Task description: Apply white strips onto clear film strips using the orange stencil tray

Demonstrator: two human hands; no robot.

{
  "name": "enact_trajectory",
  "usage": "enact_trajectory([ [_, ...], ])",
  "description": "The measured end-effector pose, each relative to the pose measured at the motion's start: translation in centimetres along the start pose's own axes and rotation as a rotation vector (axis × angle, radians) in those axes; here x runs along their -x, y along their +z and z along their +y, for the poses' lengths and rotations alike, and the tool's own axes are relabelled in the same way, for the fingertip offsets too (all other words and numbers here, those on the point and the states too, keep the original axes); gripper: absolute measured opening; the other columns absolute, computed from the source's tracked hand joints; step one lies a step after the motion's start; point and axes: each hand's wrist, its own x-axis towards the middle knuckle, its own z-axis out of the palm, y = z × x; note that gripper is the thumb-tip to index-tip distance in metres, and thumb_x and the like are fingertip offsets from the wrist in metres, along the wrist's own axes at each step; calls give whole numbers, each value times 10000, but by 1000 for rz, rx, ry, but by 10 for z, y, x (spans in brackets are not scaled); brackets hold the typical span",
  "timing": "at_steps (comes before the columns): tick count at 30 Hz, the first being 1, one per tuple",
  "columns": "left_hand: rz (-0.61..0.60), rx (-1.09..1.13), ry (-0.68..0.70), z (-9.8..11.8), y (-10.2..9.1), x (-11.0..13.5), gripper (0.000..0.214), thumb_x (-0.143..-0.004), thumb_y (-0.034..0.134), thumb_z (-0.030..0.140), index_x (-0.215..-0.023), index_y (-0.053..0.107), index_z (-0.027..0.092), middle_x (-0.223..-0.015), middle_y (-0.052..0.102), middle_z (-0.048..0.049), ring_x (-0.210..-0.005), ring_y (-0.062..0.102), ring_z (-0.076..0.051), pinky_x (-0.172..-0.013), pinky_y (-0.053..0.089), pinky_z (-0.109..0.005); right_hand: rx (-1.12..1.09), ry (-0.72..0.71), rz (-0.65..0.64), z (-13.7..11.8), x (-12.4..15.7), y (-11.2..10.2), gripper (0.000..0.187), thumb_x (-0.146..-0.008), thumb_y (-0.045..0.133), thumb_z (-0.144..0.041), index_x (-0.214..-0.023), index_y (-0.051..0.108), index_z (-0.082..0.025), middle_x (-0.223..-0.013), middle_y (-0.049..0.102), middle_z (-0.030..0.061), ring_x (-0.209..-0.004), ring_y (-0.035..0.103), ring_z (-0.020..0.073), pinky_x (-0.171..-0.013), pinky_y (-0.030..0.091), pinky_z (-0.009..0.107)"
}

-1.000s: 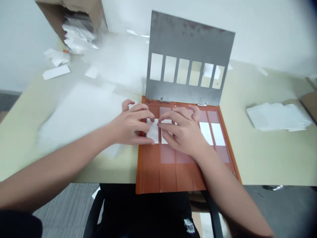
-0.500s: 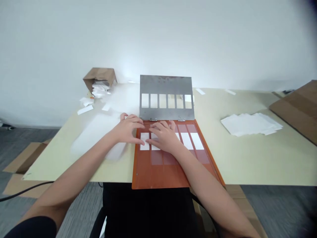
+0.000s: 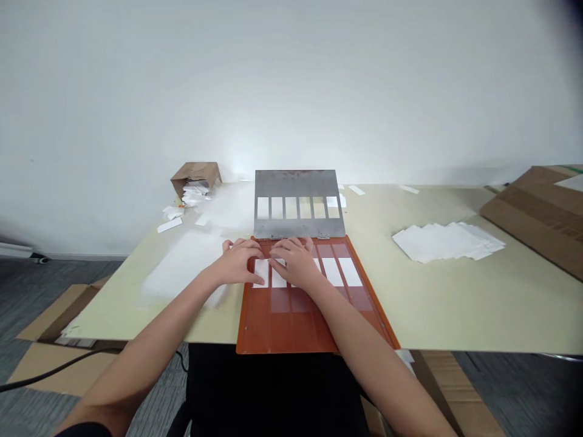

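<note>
An orange board (image 3: pixel 291 334) lies on the table with a row of white rectangular cards on it. Joined to its far edge by hinges, a grey metal plate (image 3: pixel 296 182) with a row of rectangular windows stands raised. At the board's left side is my left hand (image 3: pixel 237 262), thumb and fingers apart around the leftmost white card (image 3: pixel 261 272). My right hand (image 3: pixel 296 264) rests over the middle cards, fingers bent but spread, its thumb pointing toward that card's right edge. It hides part of the row; two white cards (image 3: pixel 350 271) show to its right.
A pale table (image 3: pixel 455 303) stands against the wall. On it, a small cardboard box (image 3: pixel 200 170) of white slips and a translucent sheet stack (image 3: pixel 177 267) lie left; fanned white sheets (image 3: pixel 446 241) and a large carton (image 3: pixel 537 212) are right. An open carton (image 3: pixel 54 309) sits on the floor.
The view has tilted up, so everything sits lower in the picture. Both hands stay at the same cards; my left thumb and fingers have shifted slightly around the leftmost card.
</note>
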Motion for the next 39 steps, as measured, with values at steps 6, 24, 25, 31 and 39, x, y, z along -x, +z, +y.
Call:
enact_trajectory([
  [6, -104, -8, -59, 9, -9, -14, 608, -541, 787, 599, -974, 636, 200, -1109, 584, -102, -1086, 491, -361, -872, 307, -409, -52, 25, 4, 1, -1, -1, 183, -926, 556, -333, -960, 709, -239, -1144, 693, 73, -1099, 545, 241, -1040, 156, 516],
  [24, -31, 475, 42, 28, -42, -20, 394, -606, 737, 320, -962, 598, 224, -999, 650, -25, -893, 632, -215, -744, 513, -330, -410, 221, -28, -17, -7, -24, 253, -868, 617, -481, -796, 690, -250, -870, 735, -17, -912, 619, 193, -969, 273, 441],
  [25, -8, 480, 52, 34, -44, -21, 400, -585, 763, 321, -940, 608, 221, -989, 649, -20, -916, 623, -222, -771, 508, -339, -420, 242, -28, -17, -8, -30, 259, -869, 616, -462, -754, 680, -239, -820, 724, -24, -850, 617, 176, -958, 279, 436],
  [31, 81, 601, 93, 57, -42, -34, 412, -707, 745, 430, -1028, 596, 219, -775, 684, -7, -741, 647, -196, -685, 516, -327, -429, 268, 41, 9, 2, -72, 261, -882, 570, -426, -743, 663, -226, -730, 681, -24, -717, 590, 144, -889, 347, 383],
  [39, 317, 522, 104, 40, -14, -45, 320, -900, 537, 526, -815, 495, 221, -745, 653, -3, -668, 615, -159, -616, 465, -277, 124, 665, 298, 141, 69, -135, 289, -864, 549, -462, -834, 723, -233, -882, 740, 53, -901, 628, 257, -966, 253, 553],
])
